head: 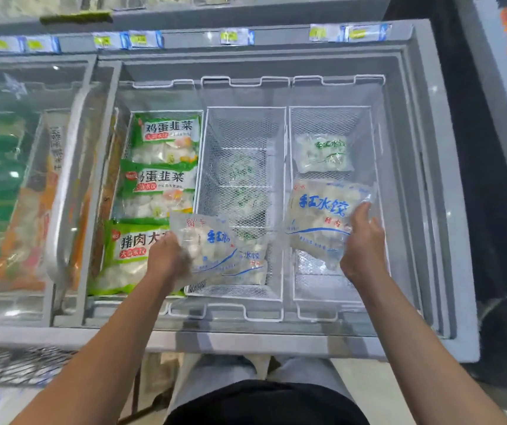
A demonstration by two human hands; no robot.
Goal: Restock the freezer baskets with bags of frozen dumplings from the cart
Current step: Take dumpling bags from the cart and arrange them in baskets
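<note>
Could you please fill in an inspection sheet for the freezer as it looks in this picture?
Surface: open chest freezer holding three white wire baskets.
Job's things: left basket filled with green bags; middle basket has clear bags low inside; right basket has one clear bag with green print at its far end.
Clutter: nothing seen.
Hands: left hand grips a blue-print bag over the middle basket; right hand grips another blue-print bag over the right basket.
Cables: nothing seen.
Surroundings: price tags along the far rim; closed glass lid on the left.
</note>
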